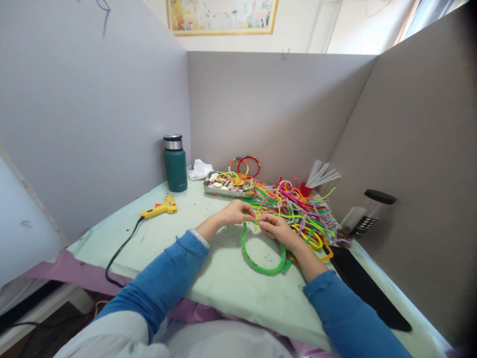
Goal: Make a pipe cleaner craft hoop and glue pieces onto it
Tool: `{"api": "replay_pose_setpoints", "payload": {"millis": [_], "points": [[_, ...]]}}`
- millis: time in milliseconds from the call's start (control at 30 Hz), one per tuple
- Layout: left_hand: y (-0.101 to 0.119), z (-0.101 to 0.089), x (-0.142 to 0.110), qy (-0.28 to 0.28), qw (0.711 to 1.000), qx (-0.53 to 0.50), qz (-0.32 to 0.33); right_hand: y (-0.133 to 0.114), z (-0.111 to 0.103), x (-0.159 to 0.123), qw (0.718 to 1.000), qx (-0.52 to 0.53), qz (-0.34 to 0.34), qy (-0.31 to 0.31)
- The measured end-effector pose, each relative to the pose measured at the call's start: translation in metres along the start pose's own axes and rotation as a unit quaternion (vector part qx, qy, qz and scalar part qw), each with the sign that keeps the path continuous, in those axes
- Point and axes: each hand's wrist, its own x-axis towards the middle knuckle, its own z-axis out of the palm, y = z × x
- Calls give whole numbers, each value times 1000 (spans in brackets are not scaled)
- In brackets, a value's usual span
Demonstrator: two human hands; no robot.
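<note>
My left hand (237, 212) and my right hand (275, 228) meet over the table, the fingertips of both pinched together at the top of a green fuzzy pipe cleaner ring (264, 270). The ring hangs below the fingers, its right side partly behind my right hand. A small yellow-green end shows between the fingertips, too small to make out fully. Just beyond my hands lies a tangled heap of coloured pipe cleaners (286, 196). Behind my left hand, a metal tray (223, 192) holds shells and orange bits.
A yellow glue gun (160, 208) with a black cord lies at left, near a green bottle (175, 166). White tissue (200, 169) and finished-looking rings (249, 167) are at the back. At right are a red cup (305, 189) of white sticks, a clear jar (368, 214) and a black flat object (368, 288).
</note>
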Motion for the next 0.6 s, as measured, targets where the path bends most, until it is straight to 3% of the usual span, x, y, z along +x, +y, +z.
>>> {"api": "replay_pose_setpoints", "payload": {"millis": [133,267,600], "points": [[-2,-2,-2,-37,990,-119,-69,-1,1,-1,1000,6,-4,-25],[1,-5,-5,-55,978,-180,-90,-3,1,-4,999,17,-2,-38],[0,-2,-3,-48,975,-191,-103,1,1,0,996,84,-19,19]]}}
